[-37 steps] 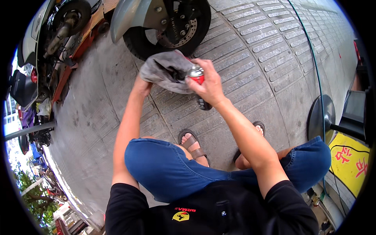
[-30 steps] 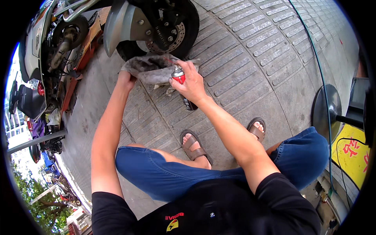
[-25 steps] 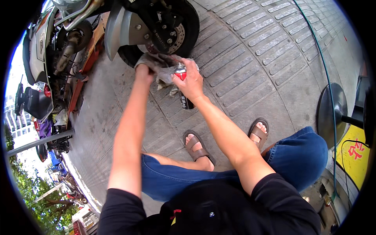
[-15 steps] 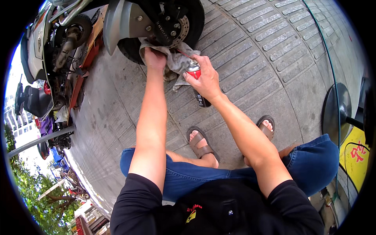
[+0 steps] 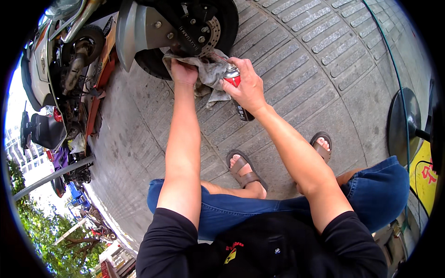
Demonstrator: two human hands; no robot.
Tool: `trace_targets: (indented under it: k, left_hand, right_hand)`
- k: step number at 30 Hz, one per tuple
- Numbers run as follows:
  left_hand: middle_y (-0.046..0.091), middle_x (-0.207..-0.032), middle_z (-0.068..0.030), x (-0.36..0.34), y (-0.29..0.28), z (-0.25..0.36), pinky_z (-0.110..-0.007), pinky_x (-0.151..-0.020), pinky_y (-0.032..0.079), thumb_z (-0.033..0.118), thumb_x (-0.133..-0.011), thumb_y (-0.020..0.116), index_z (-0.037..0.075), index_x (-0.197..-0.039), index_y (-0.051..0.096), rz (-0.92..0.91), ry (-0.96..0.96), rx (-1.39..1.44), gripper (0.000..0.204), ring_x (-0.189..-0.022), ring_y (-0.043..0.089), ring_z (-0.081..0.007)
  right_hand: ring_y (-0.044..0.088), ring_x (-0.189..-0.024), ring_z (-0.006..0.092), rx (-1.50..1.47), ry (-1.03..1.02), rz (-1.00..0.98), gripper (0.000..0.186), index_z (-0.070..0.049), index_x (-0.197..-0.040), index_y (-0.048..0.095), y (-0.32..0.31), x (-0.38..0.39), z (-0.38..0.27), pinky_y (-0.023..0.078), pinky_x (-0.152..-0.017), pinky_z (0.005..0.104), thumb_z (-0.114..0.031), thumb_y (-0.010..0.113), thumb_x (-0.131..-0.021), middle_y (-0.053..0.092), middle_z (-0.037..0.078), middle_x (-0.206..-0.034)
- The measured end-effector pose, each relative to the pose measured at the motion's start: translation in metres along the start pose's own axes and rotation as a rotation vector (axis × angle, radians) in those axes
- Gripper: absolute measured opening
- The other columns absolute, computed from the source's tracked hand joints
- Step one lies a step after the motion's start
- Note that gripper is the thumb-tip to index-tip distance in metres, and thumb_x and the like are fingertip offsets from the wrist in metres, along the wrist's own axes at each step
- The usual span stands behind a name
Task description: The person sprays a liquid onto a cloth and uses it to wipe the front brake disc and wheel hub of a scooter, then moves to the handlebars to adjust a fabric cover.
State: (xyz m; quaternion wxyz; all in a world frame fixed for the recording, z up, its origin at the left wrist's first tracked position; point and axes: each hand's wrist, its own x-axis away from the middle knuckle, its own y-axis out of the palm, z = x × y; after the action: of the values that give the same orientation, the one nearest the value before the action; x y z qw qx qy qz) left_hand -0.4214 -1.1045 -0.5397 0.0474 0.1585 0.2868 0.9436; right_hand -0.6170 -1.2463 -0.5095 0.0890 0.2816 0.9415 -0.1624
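Observation:
At the wheel of a scooter, my left hand (image 5: 184, 72) is closed on a grey, stained rag (image 5: 214, 73), bunched up beneath the brake caliper (image 5: 188, 42); its fingertips are hidden in the cloth. The perforated brake disc (image 5: 214, 33) and black tyre (image 5: 228, 23) stand just beyond. To the right, my right hand (image 5: 248, 86) grips a spray can (image 5: 232, 76) with a red and silver top and a black lower body, its index finger over the nozzle. The can leans, its top toward the wheel, and the rag hangs beside it. Whether spray comes out I cannot tell.
A grey fender (image 5: 134, 34) covers part of the wheel. Parked scooters (image 5: 41, 69) line the left side. A green hose (image 5: 394, 69) runs along the right, past a round black base (image 5: 404, 123) and a yellow board (image 5: 424, 171). Grooved paving (image 5: 296, 92) lies underneath.
My view has shifted slightly, so the whole scene sits a little differently. Both hands keep their grips on the rag and the spray can, in nearly the same place by the wheel.

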Motion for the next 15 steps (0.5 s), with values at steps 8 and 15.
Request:
trace_targets:
  k: [8, 15]
  left_hand:
    - [0.055, -0.134, -0.0098, -0.001, -0.008, -0.018, -0.049, -0.105, 0.040, 0.037, -0.098, 0.036, 0.008, -0.128, 0.054, 0.073, -0.121, 0.067, 0.045, -0.124, 0.050, -0.0303]
    - [0.052, -0.135, -0.0147, -0.014, -0.021, -0.035, -0.050, -0.109, 0.035, 0.037, -0.097, 0.038, 0.004, -0.130, 0.052, -0.119, -0.212, 0.189, 0.049, -0.125, 0.047, -0.0345]
  right_hand:
    - [0.061, -0.096, 0.0364, 0.004, -0.029, -0.097, 0.054, -0.014, -0.121, 0.051, 0.004, 0.009, -0.008, 0.051, -0.078, 0.0432, -0.026, 0.075, -0.074, 0.056, 0.012, -0.110]
    - [0.061, -0.095, 0.0347, 0.023, 0.008, 0.002, 0.053, -0.013, -0.121, 0.050, -0.016, -0.008, 0.010, 0.051, -0.078, 0.0415, -0.024, 0.075, -0.075, 0.056, 0.011, -0.110]
